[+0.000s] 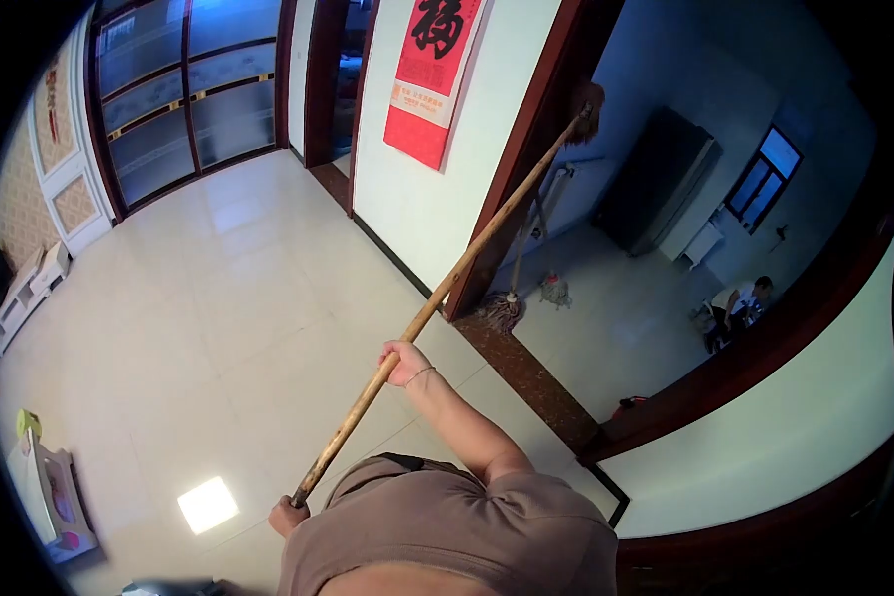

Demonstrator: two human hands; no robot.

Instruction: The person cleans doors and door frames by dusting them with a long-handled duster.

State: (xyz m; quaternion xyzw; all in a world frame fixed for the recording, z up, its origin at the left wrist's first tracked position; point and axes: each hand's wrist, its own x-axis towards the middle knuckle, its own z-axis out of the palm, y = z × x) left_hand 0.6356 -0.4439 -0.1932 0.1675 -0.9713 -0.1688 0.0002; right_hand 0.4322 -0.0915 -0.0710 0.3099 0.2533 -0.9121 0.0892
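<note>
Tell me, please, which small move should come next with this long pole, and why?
Perhaps guide the shaggy head slowly along the dark door frame: it appears raised near that frame, though contact is unclear. The left hand grips the wooden pole near its lower end, the right hand farther up.

Soft, even light covers the glossy pale tiled floor, where a sharp-edged white square of glare burns out and faint reflections show near the dark-framed glass sliding doors. The adjoining room is dim and blue-tinted around a small, bright, dark-framed window; detail there is soft. Wide-angle distortion bows the dark brown wooden door frame; black vignetting rounds the corners.
</note>
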